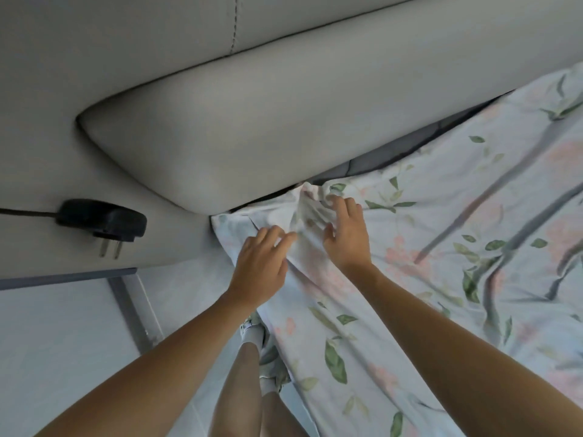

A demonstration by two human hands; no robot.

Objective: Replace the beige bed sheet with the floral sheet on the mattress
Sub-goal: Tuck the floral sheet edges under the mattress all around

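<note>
The floral sheet (441, 222), pale with green leaves and pink flowers, lies wrinkled over the mattress on the right. Its corner is bunched at the head end beside the padded headboard. My left hand (262, 266) rests on the sheet's corner edge, fingers bent and touching the cloth. My right hand (347, 234) lies flat on the bunched folds just to the right, fingers spread. A strip of dark mattress (394, 152) shows between the sheet and the headboard. No beige sheet is in view.
A grey padded headboard (252, 127) fills the top. A black plug adapter (107, 223) with a cord lies on the ledge at the left. Pale floor tiles (63, 342) and my legs are below, beside the bed's side.
</note>
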